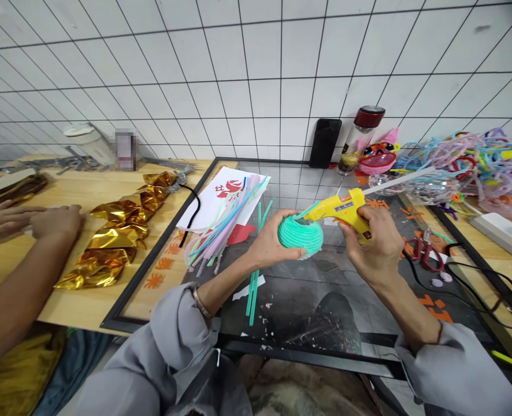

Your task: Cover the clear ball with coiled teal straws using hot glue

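Note:
My left hand (270, 245) is closed around a teal ball (300, 236) wound from pipe cleaner, held above a glass-topped frame. A loose teal strand runs from the ball's top toward the nozzle of a yellow glue gun (341, 209). My right hand (375, 242) grips the gun's handle, nozzle pointing left at the ball. A white glue stick sticks out of the gun's back, up and to the right.
A bundle of pastel pipe cleaners (223, 228) lies on white paper left of the ball. Red scissors (420, 249) and black cords lie at right. A heap of pipe cleaners (477, 167), a jar (360, 138) and a phone (325, 143) stand by the wall. Another person's hands (43, 222) rest near gold foil (117, 237).

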### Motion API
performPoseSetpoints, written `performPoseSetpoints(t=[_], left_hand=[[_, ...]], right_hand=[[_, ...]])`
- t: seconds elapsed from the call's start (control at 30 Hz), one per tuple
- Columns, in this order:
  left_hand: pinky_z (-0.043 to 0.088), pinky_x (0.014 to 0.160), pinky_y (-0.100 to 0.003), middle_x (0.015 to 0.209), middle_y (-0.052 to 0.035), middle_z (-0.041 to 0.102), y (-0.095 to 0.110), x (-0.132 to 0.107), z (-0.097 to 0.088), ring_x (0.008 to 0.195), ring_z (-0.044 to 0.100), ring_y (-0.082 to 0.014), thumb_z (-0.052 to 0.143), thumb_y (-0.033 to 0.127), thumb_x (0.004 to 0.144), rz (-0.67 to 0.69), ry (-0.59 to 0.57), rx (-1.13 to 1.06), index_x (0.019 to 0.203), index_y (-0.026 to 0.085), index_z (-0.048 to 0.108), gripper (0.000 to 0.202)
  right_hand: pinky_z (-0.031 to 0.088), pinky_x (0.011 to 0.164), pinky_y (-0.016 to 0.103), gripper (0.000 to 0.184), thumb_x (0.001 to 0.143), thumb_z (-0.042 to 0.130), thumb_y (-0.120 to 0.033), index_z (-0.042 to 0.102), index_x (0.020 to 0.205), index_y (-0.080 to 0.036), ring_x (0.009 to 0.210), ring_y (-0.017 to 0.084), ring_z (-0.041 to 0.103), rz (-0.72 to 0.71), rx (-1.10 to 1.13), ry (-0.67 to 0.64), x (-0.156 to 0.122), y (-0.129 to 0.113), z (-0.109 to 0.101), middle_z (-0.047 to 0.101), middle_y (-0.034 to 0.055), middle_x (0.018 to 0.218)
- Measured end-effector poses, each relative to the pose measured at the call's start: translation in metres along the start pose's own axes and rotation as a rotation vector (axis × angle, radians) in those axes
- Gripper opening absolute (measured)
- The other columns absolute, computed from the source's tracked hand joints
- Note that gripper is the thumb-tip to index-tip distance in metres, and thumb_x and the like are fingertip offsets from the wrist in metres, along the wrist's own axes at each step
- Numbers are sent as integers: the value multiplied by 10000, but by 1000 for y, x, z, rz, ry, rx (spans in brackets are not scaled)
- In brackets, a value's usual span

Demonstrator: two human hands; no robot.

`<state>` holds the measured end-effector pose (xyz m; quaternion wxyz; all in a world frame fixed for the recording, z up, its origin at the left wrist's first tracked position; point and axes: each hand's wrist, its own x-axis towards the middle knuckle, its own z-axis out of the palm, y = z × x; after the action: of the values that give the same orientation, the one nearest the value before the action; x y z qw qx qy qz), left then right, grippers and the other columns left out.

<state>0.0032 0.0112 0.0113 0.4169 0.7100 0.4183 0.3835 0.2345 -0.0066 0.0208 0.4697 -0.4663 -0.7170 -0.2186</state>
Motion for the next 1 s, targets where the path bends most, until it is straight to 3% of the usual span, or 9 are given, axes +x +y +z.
performPoseSetpoints(t=[0.17,0.37,0.57,1.0], left_hand=[[467,1052,-492,1333,-137,599,-1,0,0,1215,594,-328,823,332,577,15,-3,-7,1303,173,494,812],[451,1074,-491,1368,-133,588,-2,0,0,1243,580,-330,839,324,567,21,-8,-13,1304,196,492,824],[443,1076,-475,1366,-137,579,0,-1,1,1243,571,-331,831,326,568,9,-10,-26,1310,173,484,833],[427,1107,-491,1397,-129,561,-6,-1,1,1268,559,-338,832,298,578,24,-23,-44,1326,192,479,834]], right_hand=[[536,703,376,192,908,634,-232,545,1076,-208,845,245,669,-79,-3,36,1,0,0,686,86,906],[520,704,382,153,919,607,-260,540,1052,-228,832,241,659,-24,-10,4,2,0,-1,679,70,895],[527,685,371,193,910,638,-236,542,1076,-222,813,241,658,-81,31,-5,4,4,-6,676,71,888],[540,693,382,197,919,648,-250,550,1088,-226,805,247,652,-64,59,-22,4,5,-7,668,77,882]])
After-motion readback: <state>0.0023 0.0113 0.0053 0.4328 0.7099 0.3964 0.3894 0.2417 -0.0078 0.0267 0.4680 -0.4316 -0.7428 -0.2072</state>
